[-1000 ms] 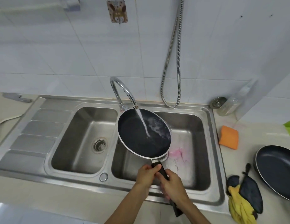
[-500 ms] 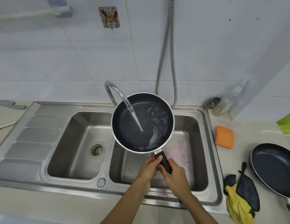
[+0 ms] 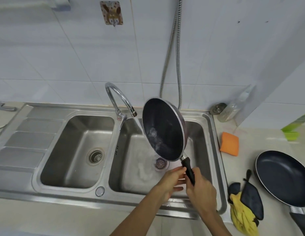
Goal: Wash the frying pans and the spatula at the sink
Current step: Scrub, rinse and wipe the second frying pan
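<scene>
At the far left edge a grey metal object (image 3: 5,108) lies on the counter, partly cut off and too unclear to name. Next come the ribbed draining board (image 3: 29,133) and the left basin (image 3: 77,167) of the steel sink. On the wall above hangs a small patterned hook (image 3: 111,13), its picture blurred. The curved tap (image 3: 117,97) runs, and its stream (image 3: 139,126) falls into the right basin (image 3: 131,181), just in front of the left rim of the small frying pan (image 3: 162,130).

That pan is held above the right basin, tipped steeply on edge with its dark inside facing left; it hides the basin's back wall and part of the drain (image 3: 160,163). A loop of metal hose (image 3: 172,57) hangs down the wall behind it.

The left hand (image 3: 170,182) has its fingers fairly straight, their tips at the pan's black handle (image 3: 188,169); blur hides whether they touch it. The right hand (image 3: 201,188) is wrapped round the lower handle, covering its end.

Farther right stand a clear bottle (image 3: 233,109), an orange sponge (image 3: 229,143) and a yellow and dark cloth (image 3: 245,206). The second frying pan (image 3: 284,178) rests on the counter, its handle cut off by the corner. A green item (image 3: 296,128) is cropped at the right edge.
</scene>
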